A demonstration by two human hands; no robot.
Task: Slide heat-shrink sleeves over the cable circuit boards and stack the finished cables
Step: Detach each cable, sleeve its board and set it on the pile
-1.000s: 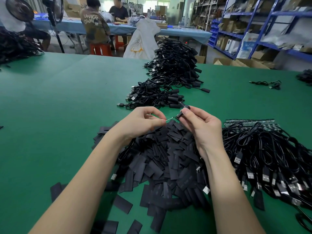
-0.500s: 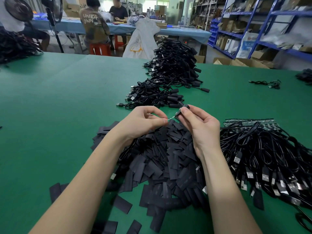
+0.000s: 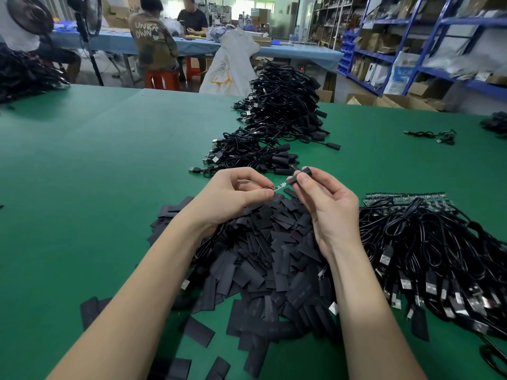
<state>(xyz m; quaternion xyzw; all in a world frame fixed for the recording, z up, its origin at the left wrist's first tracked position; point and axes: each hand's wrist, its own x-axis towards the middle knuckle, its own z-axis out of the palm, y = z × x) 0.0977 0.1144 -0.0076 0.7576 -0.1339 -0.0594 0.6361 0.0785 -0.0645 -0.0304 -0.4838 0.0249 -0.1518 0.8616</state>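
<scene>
My left hand (image 3: pixel 233 194) pinches a cable end at the wires, with its small circuit board (image 3: pixel 280 186) sticking out to the right. My right hand (image 3: pixel 326 201) pinches a black heat-shrink sleeve (image 3: pixel 301 174) whose open end sits over the board's right tip. Both hands hover above a heap of flat black sleeves (image 3: pixel 269 259) on the green table (image 3: pixel 109 160). A tangle of unsleeved cables (image 3: pixel 439 248) lies at the right. Finished cables (image 3: pixel 274 127) are piled beyond my hands.
A strip of green circuit boards (image 3: pixel 406 197) lies behind the right tangle. A loose cable (image 3: pixel 430 135) rests at the far right, more cables (image 3: pixel 24 75) at the far left. People sit at a blue table (image 3: pixel 192 45) behind; blue shelving (image 3: pixel 411 37) stands at the right.
Both hands have lifted slightly and drawn a little apart. The board now shows between the fingers, with the sleeve's mouth at its tip.
</scene>
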